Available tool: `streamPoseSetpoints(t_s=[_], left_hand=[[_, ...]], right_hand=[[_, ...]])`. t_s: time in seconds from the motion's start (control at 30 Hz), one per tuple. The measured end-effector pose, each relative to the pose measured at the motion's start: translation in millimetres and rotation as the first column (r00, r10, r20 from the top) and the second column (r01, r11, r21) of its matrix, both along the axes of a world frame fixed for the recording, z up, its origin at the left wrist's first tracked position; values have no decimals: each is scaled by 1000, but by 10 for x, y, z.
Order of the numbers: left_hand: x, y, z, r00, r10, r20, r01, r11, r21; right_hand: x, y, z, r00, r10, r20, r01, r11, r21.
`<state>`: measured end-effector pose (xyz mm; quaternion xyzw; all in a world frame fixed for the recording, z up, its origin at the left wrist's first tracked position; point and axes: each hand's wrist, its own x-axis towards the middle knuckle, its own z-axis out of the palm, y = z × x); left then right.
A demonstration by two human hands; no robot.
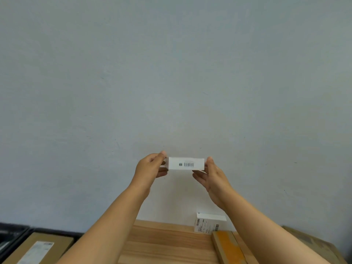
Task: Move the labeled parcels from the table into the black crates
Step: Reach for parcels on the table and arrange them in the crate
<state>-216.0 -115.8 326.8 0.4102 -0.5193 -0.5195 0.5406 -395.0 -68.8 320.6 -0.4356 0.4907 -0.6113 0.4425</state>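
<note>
A small white box [186, 164] with a barcode label is held up in front of the wall, well above the table. My left hand [150, 168] pinches its left end between thumb and fingers. My right hand [210, 175] holds its right end, thumb on top and fingers beneath. On the wooden table [162, 242] below stands a white labeled parcel [208, 223] against the wall. A flat brown cardboard parcel with orange tape [228, 246] lies in front of it. At the lower left, a black crate [57, 231] holds a brown parcel with a white label [42, 249].
A plain grey-white wall [171, 73] fills most of the view. A second black crate edge [11, 235] shows at the far left. Brown cardboard [312, 242] lies at the table's right side, partly behind my right forearm.
</note>
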Motion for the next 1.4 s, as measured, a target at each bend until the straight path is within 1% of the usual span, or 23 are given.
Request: streamPoseSetpoints(t_s=[0.13,0.3,0.4,0.57,0.77,0.97,1.13,1.4], left_hand=[[17,-6,-20,998,-35,-56,35,999,-13],[36,-35,-63,999,22,31,-19,996,-92],[26,-46,-80,997,43,71,-33,990,-136],[17,-50,-80,999,11,47,-2,983,-184],[123,-51,-82,999,28,33,-20,971,-238],[449,-53,-193,999,37,27,-30,976,-215],[806,-63,-388,998,-9,55,21,977,-211],[1215,231,-703,995,-15,98,30,987,-158]], right_hand=[[26,7,-21,999,39,-32,-38,999,26],[34,0,-46,985,55,-164,-43,996,73],[21,-16,-71,984,57,-169,-50,998,45],[50,-30,-41,983,29,-183,-34,999,-24],[156,-119,-91,980,0,-199,-8,999,-39],[461,-181,-235,985,-30,-172,29,1000,-8],[801,-182,-479,987,-54,-153,60,998,34],[1232,137,-779,988,-31,-150,50,990,128]])
